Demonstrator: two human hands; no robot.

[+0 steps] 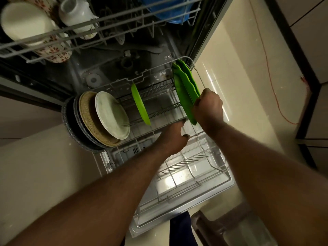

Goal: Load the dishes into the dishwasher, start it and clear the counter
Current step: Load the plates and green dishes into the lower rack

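Green plates [184, 89], a small stack on edge, sit at the right end of the lower rack [188, 159], and the right hand [208, 107] is clamped round their near edge, fingers curled tight. The left hand [174, 137] is low in the middle of that rack, fingers hooked round one of its wires just beside the stack. A single green plate [140, 103] stands alone mid-rack. Over at the rack's left end, a white plate [113, 114], a tan speckled plate [88, 112] and dark plates [71, 121] stand packed together. Above the lower rack, the upper rack [124, 19] carries a white bowl [23, 20] and a blue bowl [170, 13]. Right of the rack, an orange cable [271, 86] trails over the floor.
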